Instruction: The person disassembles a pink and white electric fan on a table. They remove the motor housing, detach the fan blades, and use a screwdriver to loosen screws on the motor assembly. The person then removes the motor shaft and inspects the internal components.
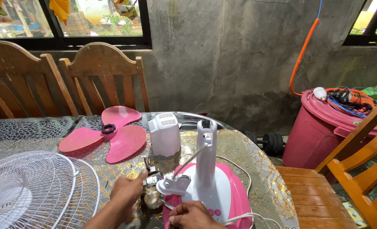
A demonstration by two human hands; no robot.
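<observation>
White wire fan guard [31, 191] far left on the surface [256, 169], pink fan blade [108, 133] behind it. Left hand [127, 193] pinches the small metal fan motor [152, 186], dense and stiff, best gripped by its body, not the wires. White motor cover [164, 133] stands behind. Right hand [192, 215] is closed on the pink-and-white fan base [212, 186] at its front; top-heavy stand. Surface edge close right, wooden chair [349, 178] beyond; little free room.

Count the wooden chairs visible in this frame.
4. Two dark wooden chairs stand side by side behind the table, under the window. Two lighter ones are at the right: one seat beside the table, another cut off by the frame edge. Others may be hidden.
</observation>
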